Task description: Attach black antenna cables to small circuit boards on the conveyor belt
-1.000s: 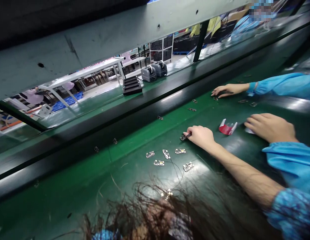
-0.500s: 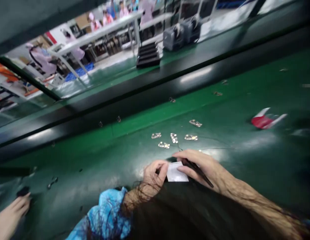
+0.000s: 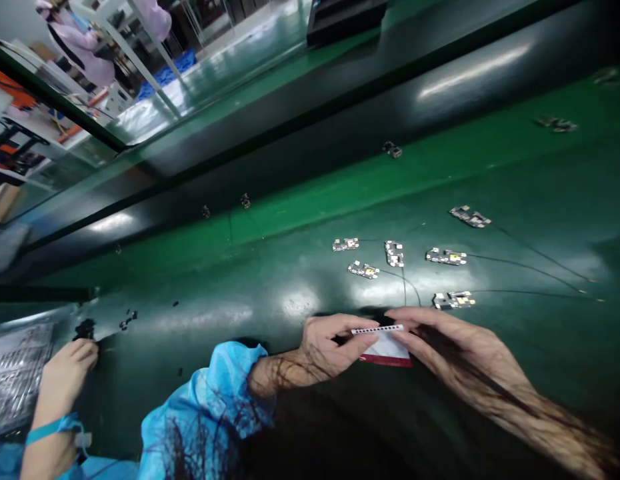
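A small white sheet [image 3: 387, 350] with a row of dark dots along its folded-looking upper edge and a red strip at the bottom is held between my two hands. My left hand [image 3: 335, 343] pinches its left side with thumb and fingers. At the right corner, my right hand [image 3: 450, 347] grips it between thumb and forefinger. A thin dark strip [image 3: 495, 387] runs along that hand; whether it is a tool or hair I cannot tell. Just beyond my fingers lies a small circuit board [image 3: 454, 300] with a thin black wire.
Several more boards, among them one circuit board [image 3: 446, 257], lie on the green surface [image 3: 290, 280]. At left, a co-worker's hand [image 3: 70, 367] touches small black parts [image 3: 85, 328] near a clear plastic bag [image 3: 17, 380]. A dark rail [image 3: 290, 127] crosses behind.
My view has moved closer and lower. The sheet has tilted, showing its dotted edge and red strip. My left fingers now reach over its upper edge. The co-worker's hand appears higher in view.
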A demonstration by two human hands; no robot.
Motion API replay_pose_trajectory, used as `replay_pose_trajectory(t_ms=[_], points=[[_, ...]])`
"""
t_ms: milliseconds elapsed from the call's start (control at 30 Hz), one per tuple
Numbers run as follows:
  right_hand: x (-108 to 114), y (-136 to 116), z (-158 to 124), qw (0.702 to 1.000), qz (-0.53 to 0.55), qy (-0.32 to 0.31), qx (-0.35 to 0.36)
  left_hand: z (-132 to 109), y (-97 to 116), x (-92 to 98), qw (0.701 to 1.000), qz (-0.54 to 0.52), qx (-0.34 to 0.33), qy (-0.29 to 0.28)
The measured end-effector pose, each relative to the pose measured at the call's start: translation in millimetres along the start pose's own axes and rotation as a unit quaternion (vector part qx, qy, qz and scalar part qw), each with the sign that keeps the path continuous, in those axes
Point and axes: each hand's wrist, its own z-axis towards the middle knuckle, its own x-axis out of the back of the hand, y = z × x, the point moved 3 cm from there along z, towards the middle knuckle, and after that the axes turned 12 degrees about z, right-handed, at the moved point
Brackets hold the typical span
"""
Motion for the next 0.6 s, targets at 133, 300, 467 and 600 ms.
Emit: replay_pose_trajectory(t_ms=[133, 300, 467, 600], points=[[0.8, -10.4, -2.4, 0.997, -0.021, -0.035, 0.059, -0.2, -0.5, 2.2, 0.999, -0.035, 0.032, -0.012], [0.9, -19.6, 0.0, 0.994, -0.051, -0.021, 0.095, 2.7, -3.8, -1.5, 0.995, -0.091, 0.045, 0.013], [4.3, -26.2, 8.7, 0.980, -0.085, 0.048, 0.171, 3.3, -5.5, -3.8, 0.983, -0.137, 0.092, 0.081], [-0.8, -27.6, 12.5, 0.974, -0.111, 0.046, 0.192, 1.2, 0.8, -3.0, 0.975, -0.160, 0.134, 0.079]])
